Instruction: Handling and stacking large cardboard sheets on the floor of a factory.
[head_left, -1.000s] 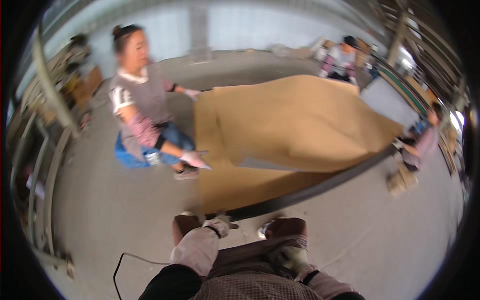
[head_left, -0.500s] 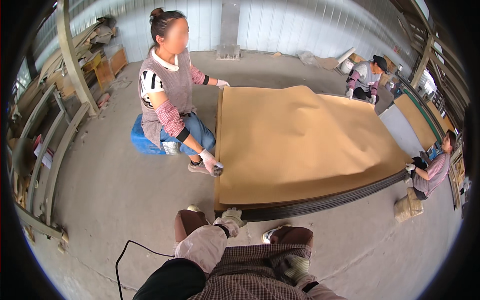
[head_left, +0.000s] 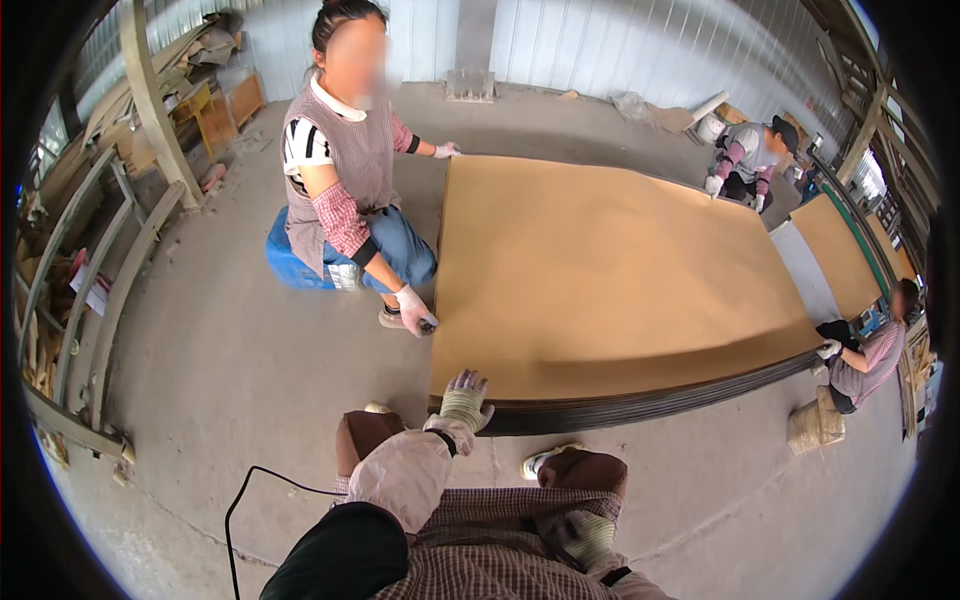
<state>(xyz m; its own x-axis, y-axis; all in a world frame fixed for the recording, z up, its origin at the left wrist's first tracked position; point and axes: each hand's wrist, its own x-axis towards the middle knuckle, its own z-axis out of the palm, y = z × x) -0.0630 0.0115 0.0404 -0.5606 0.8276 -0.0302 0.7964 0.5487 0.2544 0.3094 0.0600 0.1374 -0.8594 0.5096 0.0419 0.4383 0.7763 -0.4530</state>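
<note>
A large brown sheet (head_left: pixel 610 270), looking like kraft paper, lies over a thick stack of dark-edged sheets (head_left: pixel 560 412). At the stack's near left corner, my left hand (head_left: pixel 465 402), in a pale knit glove, rests with fingers stretched out on the brown sheet and thumb apart. My right hand (head_left: pixel 587 538), gloved as well, lies on the checked apron (head_left: pixel 470 545) over my lap; its fingers look loosely extended and nothing shows in them. A co-worker's gloved hand (head_left: pixel 415 312) touches the sheet's left edge, their other hand (head_left: pixel 447 150) its far left corner.
The co-worker at left sits on a blue container (head_left: pixel 290 255). Another person (head_left: pixel 750 160) crouches at the far right corner, and a third (head_left: pixel 870 355) sits at the right end on a wrapped block (head_left: pixel 815 420). Metal rails (head_left: pixel 140 290) stand at left. A black cable (head_left: pixel 240 500) hangs beside me.
My left hand has gone from curled at the stack's corner to stretched out on top. The bulge in the brown sheet has flattened. The whole view has shifted slightly.
</note>
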